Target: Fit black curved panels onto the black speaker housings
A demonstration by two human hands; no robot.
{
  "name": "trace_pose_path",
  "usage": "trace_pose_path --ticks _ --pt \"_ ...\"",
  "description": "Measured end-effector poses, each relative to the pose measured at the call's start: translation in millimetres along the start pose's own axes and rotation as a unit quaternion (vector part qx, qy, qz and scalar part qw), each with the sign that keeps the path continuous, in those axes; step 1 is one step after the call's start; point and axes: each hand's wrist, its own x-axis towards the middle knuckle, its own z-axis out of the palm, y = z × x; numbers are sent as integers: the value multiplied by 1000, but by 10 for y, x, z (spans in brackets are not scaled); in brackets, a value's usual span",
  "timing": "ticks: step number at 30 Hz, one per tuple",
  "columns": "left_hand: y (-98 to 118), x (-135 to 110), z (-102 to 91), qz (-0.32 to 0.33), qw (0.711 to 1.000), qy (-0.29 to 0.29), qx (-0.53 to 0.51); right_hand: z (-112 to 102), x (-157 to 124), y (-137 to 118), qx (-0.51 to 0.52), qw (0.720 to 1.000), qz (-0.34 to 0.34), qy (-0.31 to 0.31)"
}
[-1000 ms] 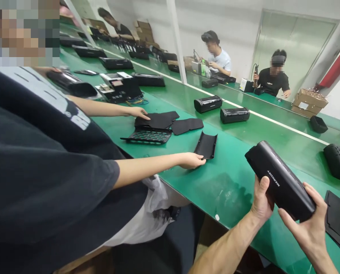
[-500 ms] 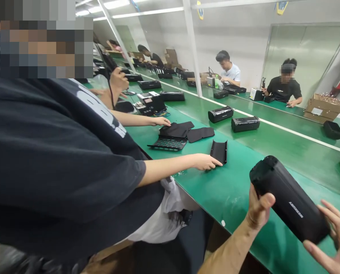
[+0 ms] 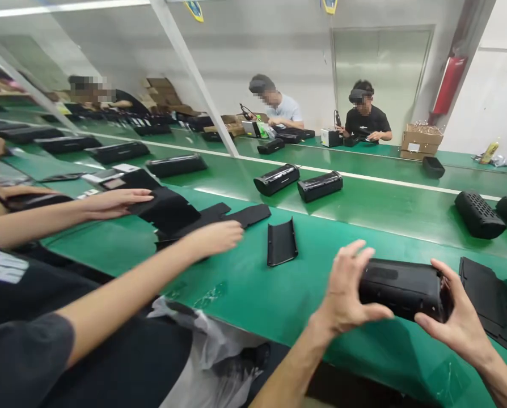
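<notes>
I hold a black speaker body (image 3: pixel 400 292) lying level above the near edge of the green belt (image 3: pixel 245 289). My left hand (image 3: pixel 347 289) wraps its left end, thumb underneath. At the right end my right hand (image 3: pixel 453 314) grips it with fingers curled over the cap. A curved black shell (image 3: pixel 281 243) lies on the belt to the left of my hands. A stack of flat black panels (image 3: pixel 487 300) sits just right of my right hand.
A co-worker on my left reaches both hands (image 3: pixel 213 237) over black cloth pieces (image 3: pixel 219 218). Two finished speakers (image 3: pixel 298 182) lie mid-belt, and two grilled speakers (image 3: pixel 478 214) at the far right. Other people work across the line. A cardboard box (image 3: pixel 421 141) stands behind.
I have turned the speaker from a steep tilt to level and lowered it toward the belt. The co-worker's hand left the curved shell and moved to the cloth pieces. My view swung right.
</notes>
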Motion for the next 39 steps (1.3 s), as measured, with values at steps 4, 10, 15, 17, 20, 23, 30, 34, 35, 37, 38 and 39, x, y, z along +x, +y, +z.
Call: trace_pose_path --ticks 4,10,15,17,20,23,30,34,35,37,38,39 --pt "-274 -141 -236 -206 948 -24 -241 -130 -162 198 71 997 -25 1" --pt "-176 -233 -96 -165 958 37 -233 -156 -136 235 124 988 42 -85" --pt "-40 -216 -114 -156 969 37 -188 -166 -176 244 129 988 69 -55" --pt "-44 -206 -84 -172 969 47 -174 -167 -155 260 131 986 94 -50" --pt "-90 -173 -26 -228 956 48 -178 -182 -99 281 141 973 158 -86" --pt "-160 -136 -49 -299 925 32 -231 -235 -91 267 145 965 171 -139" --pt "-225 -259 -194 -274 902 -101 -316 -359 -233 329 91 971 182 -123" --pt "-242 -351 -75 -224 926 -16 -304 -322 -295 430 105 970 190 -108" --pt "-251 -357 -59 -217 933 -6 -287 -312 -302 436 111 970 191 -107" --pt "-267 -353 -55 -213 941 -9 -262 -300 -311 423 112 968 195 -109" --pt "-274 -345 -60 -213 942 -17 -260 -300 -314 407 104 969 196 -112" --pt "-279 -335 -63 -215 940 -23 -265 -303 -318 391 91 969 198 -115"
